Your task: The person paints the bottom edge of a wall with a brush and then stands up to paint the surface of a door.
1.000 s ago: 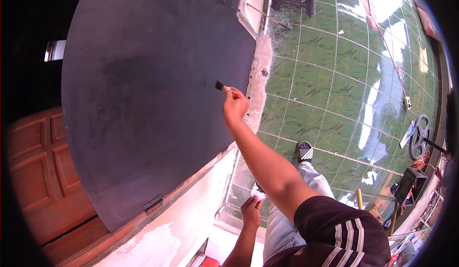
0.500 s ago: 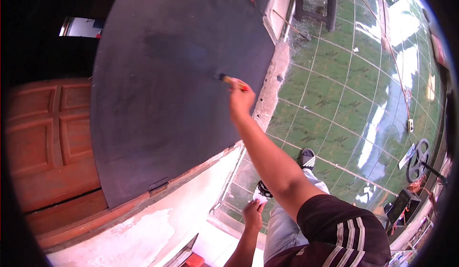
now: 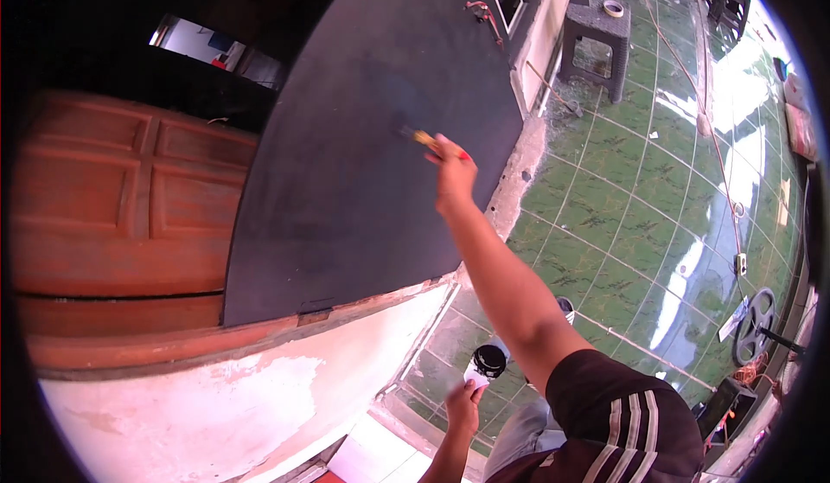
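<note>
My right hand (image 3: 454, 172) is closed around the handle of a paintbrush (image 3: 420, 137) with a yellow section and a red end. Its dark bristles rest at the surface of a large dark grey door panel (image 3: 337, 198), close to a slightly darker, wet-looking patch. Lower down, my left hand (image 3: 463, 407) grips a small white paint can (image 3: 477, 374), whose open top shows black paint and a black-smeared rim.
A reddish-brown panelled door (image 3: 86, 189) lies left of the dark panel. Peeling wall (image 3: 216, 405) runs below. On the green tiled floor (image 3: 596, 215) stands a grey stool (image 3: 596, 38) with a tape roll (image 3: 613, 7). A cable (image 3: 719, 150) crosses the tiles near a black wheel (image 3: 755, 327).
My view has shifted, so the panel and stool sit farther right and more of the brown door shows. The paint can has come up into clearer view; the brush remains at the panel.
</note>
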`<state>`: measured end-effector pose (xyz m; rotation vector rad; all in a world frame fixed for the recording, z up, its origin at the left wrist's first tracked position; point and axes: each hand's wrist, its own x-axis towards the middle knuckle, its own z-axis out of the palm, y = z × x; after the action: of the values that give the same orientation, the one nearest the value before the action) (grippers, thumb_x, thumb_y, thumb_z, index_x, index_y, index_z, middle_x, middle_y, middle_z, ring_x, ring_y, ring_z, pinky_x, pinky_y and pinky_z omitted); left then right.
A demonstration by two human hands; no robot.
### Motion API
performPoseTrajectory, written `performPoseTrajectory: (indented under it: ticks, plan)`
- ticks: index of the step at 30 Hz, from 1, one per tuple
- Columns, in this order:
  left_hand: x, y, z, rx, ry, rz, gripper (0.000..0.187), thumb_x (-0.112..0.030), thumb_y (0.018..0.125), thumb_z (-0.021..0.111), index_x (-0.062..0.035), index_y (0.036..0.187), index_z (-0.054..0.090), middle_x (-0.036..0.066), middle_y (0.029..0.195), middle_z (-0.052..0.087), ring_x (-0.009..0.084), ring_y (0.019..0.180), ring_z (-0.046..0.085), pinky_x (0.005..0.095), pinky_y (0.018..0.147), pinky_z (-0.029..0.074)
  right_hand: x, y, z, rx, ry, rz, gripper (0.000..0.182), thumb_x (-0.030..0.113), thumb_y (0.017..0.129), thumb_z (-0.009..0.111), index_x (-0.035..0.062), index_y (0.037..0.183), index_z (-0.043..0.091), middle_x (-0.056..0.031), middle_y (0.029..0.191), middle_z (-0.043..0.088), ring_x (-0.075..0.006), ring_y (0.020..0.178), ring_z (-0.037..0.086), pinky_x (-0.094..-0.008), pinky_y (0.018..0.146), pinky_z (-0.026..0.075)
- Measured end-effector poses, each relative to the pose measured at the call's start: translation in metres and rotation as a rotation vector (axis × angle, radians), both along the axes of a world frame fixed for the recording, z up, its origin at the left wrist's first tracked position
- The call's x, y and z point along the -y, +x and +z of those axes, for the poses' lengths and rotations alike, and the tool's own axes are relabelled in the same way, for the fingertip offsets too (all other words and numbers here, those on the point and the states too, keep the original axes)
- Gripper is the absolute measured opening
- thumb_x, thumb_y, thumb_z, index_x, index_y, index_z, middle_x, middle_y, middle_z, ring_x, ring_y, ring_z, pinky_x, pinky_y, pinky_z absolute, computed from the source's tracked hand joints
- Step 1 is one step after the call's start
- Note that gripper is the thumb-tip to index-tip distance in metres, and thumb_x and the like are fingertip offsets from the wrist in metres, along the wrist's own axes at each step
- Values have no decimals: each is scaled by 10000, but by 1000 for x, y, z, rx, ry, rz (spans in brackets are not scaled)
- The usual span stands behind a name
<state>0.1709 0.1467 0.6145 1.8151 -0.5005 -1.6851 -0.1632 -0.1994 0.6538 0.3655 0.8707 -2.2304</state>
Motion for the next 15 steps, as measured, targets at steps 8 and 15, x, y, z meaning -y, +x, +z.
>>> performPoseTrajectory:
  ticks: [8,15]
  plan:
    - [-49,83,11,-75,-53,49,171,-15,937,619,128,1031,608,165,1066,625,259,985,650,359,887,599,-242,24,-259,167,1065,24,282,259,801,784,11,866,666,-65,763,622,-178,663,519,-362,563,435]
    - [-112,168,7,-92,-132,96,156,14,915,632,109,1039,629,177,1081,633,274,964,661,366,815,622,-629,51,-321,51,1201,17,313,365,847,719,66,849,628,-61,765,615,-169,645,537,-344,588,446]
